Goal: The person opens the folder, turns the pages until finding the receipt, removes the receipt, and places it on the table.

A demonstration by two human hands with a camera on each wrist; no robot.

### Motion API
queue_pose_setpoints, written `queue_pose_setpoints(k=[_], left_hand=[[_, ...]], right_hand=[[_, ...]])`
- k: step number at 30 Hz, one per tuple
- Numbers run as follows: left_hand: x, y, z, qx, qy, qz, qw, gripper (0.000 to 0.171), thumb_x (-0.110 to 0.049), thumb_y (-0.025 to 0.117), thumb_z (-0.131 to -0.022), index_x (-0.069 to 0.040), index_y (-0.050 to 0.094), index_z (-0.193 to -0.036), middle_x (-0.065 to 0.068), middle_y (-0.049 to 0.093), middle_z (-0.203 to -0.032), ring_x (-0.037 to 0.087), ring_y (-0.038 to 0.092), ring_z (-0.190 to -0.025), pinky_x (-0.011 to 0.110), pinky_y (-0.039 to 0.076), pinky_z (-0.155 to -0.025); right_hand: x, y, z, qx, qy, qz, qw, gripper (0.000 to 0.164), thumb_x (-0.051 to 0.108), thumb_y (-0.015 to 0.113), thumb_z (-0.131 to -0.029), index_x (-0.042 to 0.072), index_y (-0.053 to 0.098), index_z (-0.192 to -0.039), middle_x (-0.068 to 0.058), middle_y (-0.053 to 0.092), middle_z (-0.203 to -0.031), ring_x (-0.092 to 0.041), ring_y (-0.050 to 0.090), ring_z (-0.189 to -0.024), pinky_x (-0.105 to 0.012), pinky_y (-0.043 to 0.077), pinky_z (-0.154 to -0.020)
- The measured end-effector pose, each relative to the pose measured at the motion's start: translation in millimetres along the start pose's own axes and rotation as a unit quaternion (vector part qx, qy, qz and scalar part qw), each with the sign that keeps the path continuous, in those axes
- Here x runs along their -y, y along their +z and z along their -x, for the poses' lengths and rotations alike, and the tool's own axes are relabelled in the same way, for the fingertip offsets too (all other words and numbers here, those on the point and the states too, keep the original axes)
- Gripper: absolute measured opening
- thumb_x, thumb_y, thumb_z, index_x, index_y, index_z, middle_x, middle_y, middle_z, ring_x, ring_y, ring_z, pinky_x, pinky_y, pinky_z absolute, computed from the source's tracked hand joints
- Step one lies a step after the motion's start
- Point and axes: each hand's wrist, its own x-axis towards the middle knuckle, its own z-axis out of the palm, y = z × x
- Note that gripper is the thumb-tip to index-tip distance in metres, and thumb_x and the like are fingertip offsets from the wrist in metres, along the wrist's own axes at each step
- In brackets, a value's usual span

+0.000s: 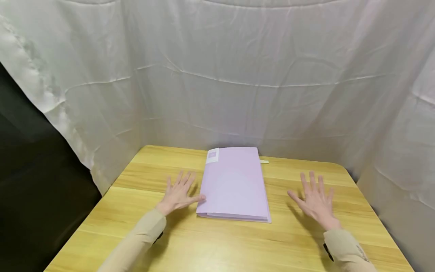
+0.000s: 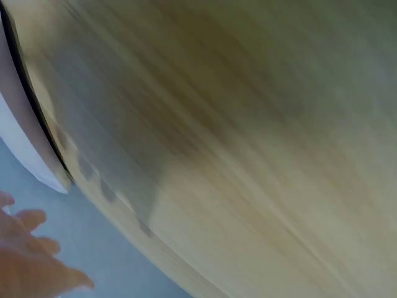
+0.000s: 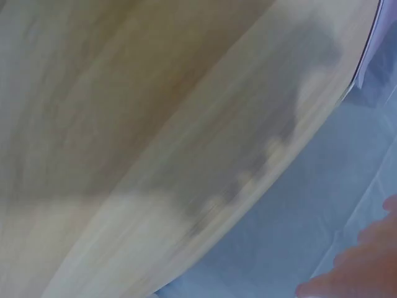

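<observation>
A closed lilac folder [image 1: 232, 181] lies on the wooden table, with a white label [image 1: 213, 155] at its upper left corner. My left hand [image 1: 180, 192] is spread just left of it, its thumb overlapping the folder's left edge in the head view. Farther out on the right, my right hand [image 1: 314, 204] is spread over the table with its fingers apart. Neither hand holds anything. Part of the left hand [image 2: 28, 254] shows at the lower left of the left wrist view. Fingers [image 3: 363, 261] of the right hand appear at the lower right of the right wrist view.
The wooden table [image 1: 210, 245] has rounded far corners. A small pale strip [image 1: 264, 161] sticks out beside the folder's upper right edge. Light grey curtains [image 1: 258, 75] hang behind the table and along both sides. Black cloth [image 1: 34, 181] is at the far left.
</observation>
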Motion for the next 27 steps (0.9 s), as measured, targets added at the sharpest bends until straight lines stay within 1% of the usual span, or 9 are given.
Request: queue_pose_setpoints(k=[4, 8, 12, 15, 17, 20, 23, 27], left_hand=[[-9.8, 3.4, 1.8, 0.026, 0.034, 0.017, 0.9989, 0.110, -0.075, 0.063, -0.081, -0.013, 0.019, -0.162, 0.018, 0.016, -0.168, 0.042, 0.010, -0.157, 0.074, -0.001, -0.121], [-18.9, 6.6, 2.4, 0.050, 0.045, 0.033, 0.9971, 0.118, -0.076, 0.067, -0.077, -0.015, 0.014, -0.163, 0.024, 0.013, -0.167, 0.044, 0.010, -0.157, 0.072, 0.003, -0.123], [-25.7, 11.2, 0.0, 0.072, 0.060, 0.048, 0.9945, 0.126, -0.077, 0.071, -0.072, -0.011, 0.012, -0.163, 0.028, 0.011, -0.166, 0.047, 0.013, -0.155, 0.069, 0.006, -0.124], [-28.9, 14.3, -1.2, 0.084, 0.067, 0.055, 0.9927, 0.131, -0.076, 0.075, -0.069, -0.008, 0.012, -0.162, 0.030, 0.010, -0.166, 0.048, 0.015, -0.154, 0.067, 0.008, -0.125], [-30.6, 15.9, -1.9, 0.090, 0.066, 0.061, 0.9919, 0.133, -0.074, 0.078, -0.067, -0.007, 0.012, -0.162, 0.030, 0.008, -0.166, 0.047, 0.016, -0.154, 0.064, 0.009, -0.126], [-34.0, 16.9, -2.6, 0.097, 0.064, 0.076, 0.9903, 0.134, -0.070, 0.081, -0.066, -0.006, 0.013, -0.162, 0.032, 0.006, -0.165, 0.047, 0.017, -0.154, 0.061, 0.011, -0.127], [-37.5, 17.0, -3.3, 0.101, 0.059, 0.090, 0.9891, 0.131, -0.066, 0.084, -0.066, -0.007, 0.016, -0.161, 0.034, 0.005, -0.164, 0.049, 0.016, -0.153, 0.059, 0.012, -0.128], [-40.5, 18.0, -4.2, 0.099, 0.061, 0.091, 0.9890, 0.128, -0.065, 0.084, -0.066, -0.007, 0.020, -0.161, 0.035, 0.006, -0.164, 0.048, 0.016, -0.154, 0.058, 0.012, -0.128]], right_hand=[[4.8, 2.7, 0.3, 0.005, -0.012, -0.002, 1.000, 0.096, 0.065, 0.047, -0.096, 0.021, -0.005, -0.163, -0.017, -0.013, -0.170, -0.047, -0.016, -0.154, -0.085, -0.010, -0.109], [10.3, 5.0, 2.5, 0.012, -0.027, -0.007, 1.000, 0.097, 0.064, 0.050, -0.096, 0.019, -0.003, -0.163, -0.019, -0.008, -0.170, -0.047, -0.012, -0.155, -0.084, -0.010, -0.110], [17.4, 6.8, 6.2, 0.031, -0.037, -0.014, 0.999, 0.098, 0.064, 0.051, -0.095, 0.017, -0.002, -0.163, -0.019, -0.008, -0.170, -0.047, -0.010, -0.155, -0.084, -0.009, -0.110], [24.9, 10.1, 6.6, 0.044, -0.052, -0.022, 0.997, 0.098, 0.063, 0.053, -0.095, 0.014, 0.002, -0.163, -0.018, -0.006, -0.170, -0.047, -0.004, -0.156, -0.084, -0.006, -0.111], [30.1, 13.0, 5.8, 0.053, -0.062, -0.029, 0.996, 0.099, 0.062, 0.055, -0.094, 0.013, 0.005, -0.163, -0.018, -0.003, -0.170, -0.048, -0.001, -0.156, -0.083, -0.004, -0.112], [36.3, 18.4, 3.9, 0.069, -0.074, -0.045, 0.994, 0.099, 0.060, 0.058, -0.093, 0.010, 0.008, -0.163, -0.022, 0.002, -0.169, -0.050, 0.005, -0.154, -0.081, -0.001, -0.114], [42.4, 23.9, 1.6, 0.101, -0.087, -0.081, 0.988, 0.099, 0.056, 0.061, -0.093, 0.004, 0.012, -0.162, -0.026, 0.007, -0.168, -0.051, 0.009, -0.153, -0.078, 0.002, -0.117], [49.2, 28.3, -2.9, 0.160, -0.096, -0.145, 0.972, 0.097, 0.052, 0.063, -0.094, -0.003, 0.015, -0.159, -0.030, 0.014, -0.165, -0.052, 0.017, -0.151, -0.072, 0.013, -0.120]])
